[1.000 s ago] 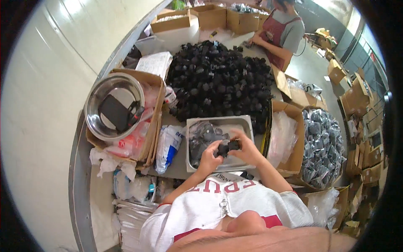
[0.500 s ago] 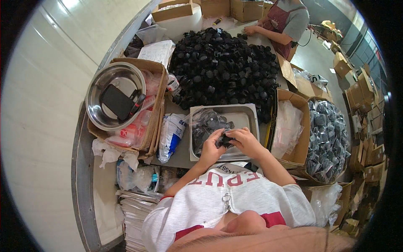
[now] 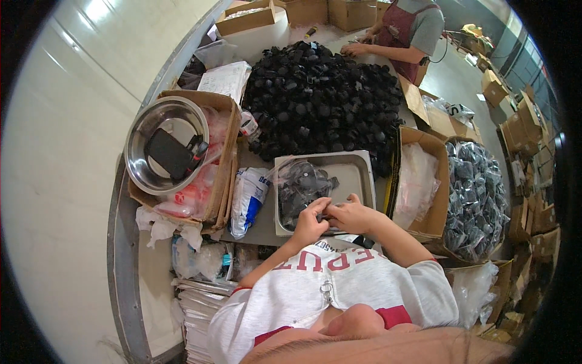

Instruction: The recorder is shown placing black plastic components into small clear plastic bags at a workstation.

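My left hand [image 3: 311, 223] and my right hand [image 3: 353, 216] meet over the near edge of a steel tray [image 3: 365, 176]. Fingers of both are bent and pressed together around a small black plastic part, now almost wholly covered by them. One finger of the right hand sticks up. Inside the tray, on its left side, lie several black parts [image 3: 300, 182], some in clear plastic bags. Just beyond the tray spreads a large heap of loose black plastic parts [image 3: 324, 103].
Left stands a carton [image 3: 227, 142] of plastic bags with a steel bowl [image 3: 134, 145] on top. A blue-and-white bag [image 3: 247, 197] lies beside the tray. Right are a carton of clear bags [image 3: 418, 185] and bagged black parts [image 3: 476, 200]. Across the table a person [image 3: 403, 36] works.
Both my hands have drawn slightly nearer to me, and the black part between them has become mostly hidden. Across the table, the other person's hands have shifted left toward the heap.
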The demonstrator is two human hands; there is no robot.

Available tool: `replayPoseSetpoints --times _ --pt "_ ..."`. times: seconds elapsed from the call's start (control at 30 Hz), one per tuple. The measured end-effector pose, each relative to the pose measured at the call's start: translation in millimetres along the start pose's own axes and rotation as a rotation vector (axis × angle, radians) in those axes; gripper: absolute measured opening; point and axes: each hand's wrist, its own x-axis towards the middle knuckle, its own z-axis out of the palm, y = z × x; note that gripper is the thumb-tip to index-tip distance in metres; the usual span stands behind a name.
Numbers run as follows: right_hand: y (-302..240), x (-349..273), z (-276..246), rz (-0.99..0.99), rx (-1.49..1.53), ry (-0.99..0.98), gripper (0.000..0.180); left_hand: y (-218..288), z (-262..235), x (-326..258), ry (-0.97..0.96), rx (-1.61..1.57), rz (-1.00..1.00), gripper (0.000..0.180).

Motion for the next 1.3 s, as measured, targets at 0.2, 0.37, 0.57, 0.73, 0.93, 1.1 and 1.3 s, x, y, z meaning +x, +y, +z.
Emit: replayPoseSetpoints --times 0.2,0.37,0.57,0.73,0.93,1.1,1.3 --pt "3.2 -15.7 6.2 0.008 0.011 0.515 0.011 -4.8 -5.1 0.2 0.010 0.008 0.040 0.038" --pt "27.7 -19.6 17.4 -0.002 0.289 0.383 0.012 4.6 -25.6 7.7 -0.203 0.244 0.119 0.017" --pt "35.0 -34.4 3.4 0.029 0.319 0.411 0.013 7.4 -35.8 23.3 -0.352 0.450 0.408 0.015" --pt "34.2 -33.9 11.2 0.035 0.057 0.293 0.020 0.1 -18.3 30.4 -0.442 0.602 0.373 0.012" --pt "41.0 -17.7 49.2 0.051 0.098 0.444 0.013 5.5 -22.9 32.7 -0.464 0.605 0.391 0.022" --pt "12.5 -44.0 4.3 -0.261 0.083 0.445 0.015 44.4 -53.5 20.9 -0.573 0.368 0.469 0.013" --pt "12.4 -23.3 2.2 -0.014 0.011 0.381 0.012 47.6 -69.8 31.0 -0.555 0.499 0.388 0.012"
